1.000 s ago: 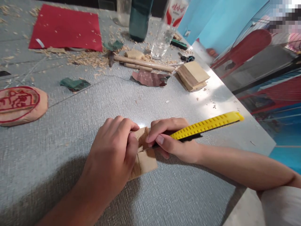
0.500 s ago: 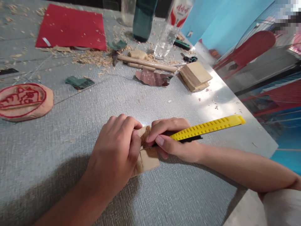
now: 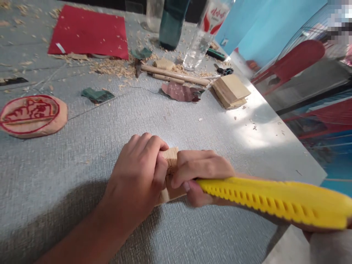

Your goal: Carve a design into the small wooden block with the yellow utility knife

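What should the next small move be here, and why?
Perhaps a short, light stroke of the yellow tool on the wooden piece: the left hand holds the wood, and the right hand grips the tool close to it. The tip is hidden and the left thumb near, so gentleness seems wise.

The left hand [image 3: 137, 168] holds wood [image 3: 172, 157], the right hand [image 3: 205, 174] a yellow tool [image 3: 275, 200].

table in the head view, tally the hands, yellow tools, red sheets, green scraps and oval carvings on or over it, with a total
Hands: 2
Yellow tool: 1
Red sheet: 1
Green scraps: 2
Oval carving: 1
Total: 7
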Available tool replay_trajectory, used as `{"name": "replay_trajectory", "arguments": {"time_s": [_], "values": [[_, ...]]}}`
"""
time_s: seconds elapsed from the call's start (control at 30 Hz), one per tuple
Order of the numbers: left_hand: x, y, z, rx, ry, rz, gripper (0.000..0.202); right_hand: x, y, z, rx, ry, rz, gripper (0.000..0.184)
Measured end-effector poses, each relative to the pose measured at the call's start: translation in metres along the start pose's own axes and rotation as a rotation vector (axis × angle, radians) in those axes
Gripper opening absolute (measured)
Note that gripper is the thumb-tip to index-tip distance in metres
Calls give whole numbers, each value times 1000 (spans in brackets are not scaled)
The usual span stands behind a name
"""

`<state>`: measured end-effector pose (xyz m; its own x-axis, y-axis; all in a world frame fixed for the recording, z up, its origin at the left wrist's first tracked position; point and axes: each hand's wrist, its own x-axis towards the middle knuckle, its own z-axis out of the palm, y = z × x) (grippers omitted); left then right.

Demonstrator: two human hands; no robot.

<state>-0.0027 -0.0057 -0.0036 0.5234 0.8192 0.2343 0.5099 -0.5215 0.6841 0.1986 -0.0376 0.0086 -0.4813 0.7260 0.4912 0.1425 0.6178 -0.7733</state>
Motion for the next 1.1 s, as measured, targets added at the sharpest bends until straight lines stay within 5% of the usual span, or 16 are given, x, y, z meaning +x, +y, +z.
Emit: {"name": "replay_trajectory", "arguments": {"time_s": [0.17,0.3,0.77,0.93,1.1], "values": [[0,0,1,16,6,0,19,-11,3,6,-343,-148,-280,20],[0,0,3,39,31,5,20,-13,0,11,-499,-63,-408,21],[-1,-3,5,40,38,32,19,-10,-8,15,-609,-12,-438,6],[-1,-3,3,26,30,23,19,-9,3,13,-300,131,-285,25],[-1,-2,2,-8,-1,-4,16,-2,6,0,94,180,154,12]]}}
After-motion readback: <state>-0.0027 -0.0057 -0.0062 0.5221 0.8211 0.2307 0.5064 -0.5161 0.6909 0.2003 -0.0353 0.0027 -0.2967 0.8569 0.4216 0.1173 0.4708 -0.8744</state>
